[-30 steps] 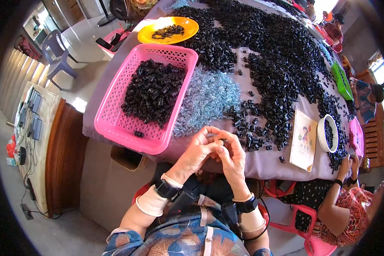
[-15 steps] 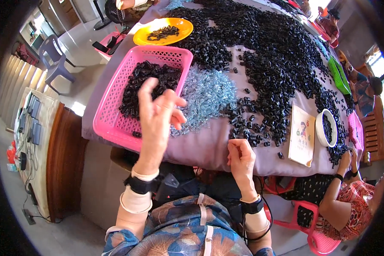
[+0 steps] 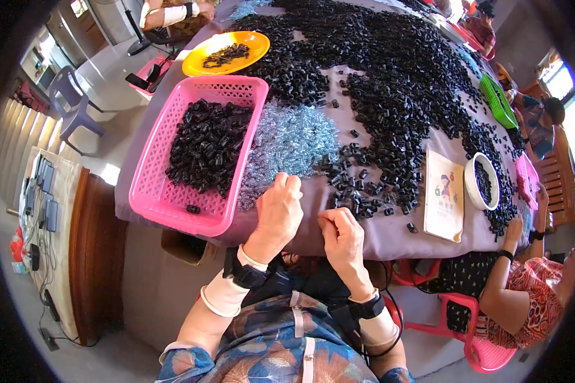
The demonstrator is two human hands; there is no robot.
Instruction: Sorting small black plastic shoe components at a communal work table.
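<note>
My left hand (image 3: 276, 214) is over the near edge of a heap of small, shiny pale-blue pieces (image 3: 297, 137), its fingers curled in and their tips hidden. Close by on the right, my right hand (image 3: 343, 241) is closed at the table's front edge, thumb against fingers; whatever it may hold cannot be seen. A pink plastic basket (image 3: 148, 185) stands left of the heap, part full of small black plastic pieces (image 3: 211, 143). More black pieces (image 3: 358, 185) lie loose just beyond my right hand.
A yellow plate (image 3: 252, 46) with dark bits sits behind the basket. To the right are a booklet (image 3: 444, 207), a white bowl (image 3: 471, 182) and a green basket (image 3: 499, 105). A co-worker's hand (image 3: 513, 233) is at the table's right; another person works at the far left.
My left hand has left the pink basket, moving right and nearer to the edge of the pale-blue heap, and its spread fingers have curled in. My right hand stays closed in about the same place.
</note>
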